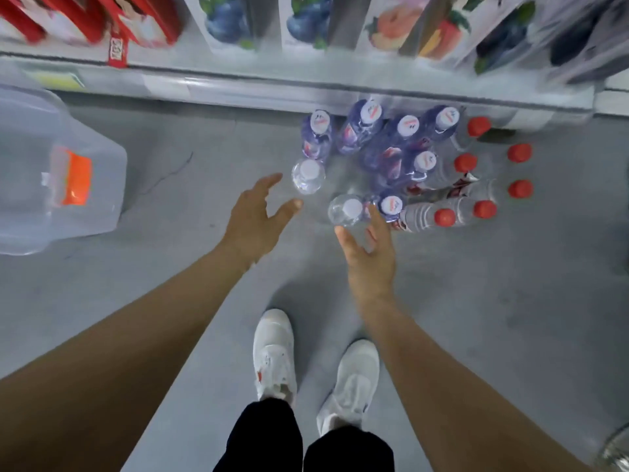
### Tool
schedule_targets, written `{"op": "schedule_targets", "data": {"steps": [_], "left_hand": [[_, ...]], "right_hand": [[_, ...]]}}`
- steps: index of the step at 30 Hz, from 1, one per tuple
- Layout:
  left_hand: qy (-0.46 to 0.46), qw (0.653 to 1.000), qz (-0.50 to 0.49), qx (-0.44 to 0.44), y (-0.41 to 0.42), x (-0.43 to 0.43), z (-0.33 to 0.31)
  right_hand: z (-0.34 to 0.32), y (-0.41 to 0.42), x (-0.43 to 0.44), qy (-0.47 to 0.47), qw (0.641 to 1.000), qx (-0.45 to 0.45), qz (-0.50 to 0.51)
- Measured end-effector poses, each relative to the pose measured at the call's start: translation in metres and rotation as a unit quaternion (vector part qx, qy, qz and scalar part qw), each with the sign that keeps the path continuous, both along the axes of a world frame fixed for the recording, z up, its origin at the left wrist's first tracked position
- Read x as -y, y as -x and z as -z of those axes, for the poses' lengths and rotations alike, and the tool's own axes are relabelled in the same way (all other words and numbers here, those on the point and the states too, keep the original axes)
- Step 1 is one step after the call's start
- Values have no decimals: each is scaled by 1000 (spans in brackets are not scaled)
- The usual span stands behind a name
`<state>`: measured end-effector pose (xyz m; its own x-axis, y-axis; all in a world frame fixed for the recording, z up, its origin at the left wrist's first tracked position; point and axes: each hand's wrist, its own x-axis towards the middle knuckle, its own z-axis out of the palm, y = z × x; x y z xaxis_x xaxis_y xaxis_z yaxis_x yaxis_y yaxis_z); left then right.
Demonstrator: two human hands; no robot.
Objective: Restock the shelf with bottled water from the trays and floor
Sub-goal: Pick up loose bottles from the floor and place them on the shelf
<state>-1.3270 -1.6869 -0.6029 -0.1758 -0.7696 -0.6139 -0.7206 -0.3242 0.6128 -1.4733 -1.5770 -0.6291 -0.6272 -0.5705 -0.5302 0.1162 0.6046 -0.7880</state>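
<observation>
Both hands hang empty with fingers spread: the left hand (pixel 253 221) near one clear bottle (pixel 308 176), the right hand (pixel 369 255) just below another (pixel 345 210). Beyond, the bottle cluster (pixel 408 158) stands on the floor (pixel 510 284) before the shelf (pixel 238 86), so I judge most restocking remains.

I see 6 bottles with red caps (pixel 465 162) on the floor. I count 6 purple bottles with white caps (pixel 320 122). There are 2 clear bottles with plain white caps (pixel 309 169). I see 1 big clear jug (pixel 51 172) with an orange tag. My 2 white shoes (pixel 274 352) are down below.
</observation>
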Motion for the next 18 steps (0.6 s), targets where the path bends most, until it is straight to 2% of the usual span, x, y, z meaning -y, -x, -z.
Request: {"op": "schedule_targets", "data": {"steps": [3, 8, 12, 18], "left_hand": [[22, 998, 35, -37, 10, 11, 35], [23, 997, 30, -69, 23, 28, 73], [30, 996, 23, -79, 28, 38, 83], [52, 995, -2, -87, 38, 50, 93]], "right_hand": [[30, -5, 11, 39, 998, -5, 49], [62, -4, 25, 38, 996, -19, 81], [65, -9, 28, 29, 994, -79, 74], [58, -12, 19, 20, 996, -58, 71]]}}
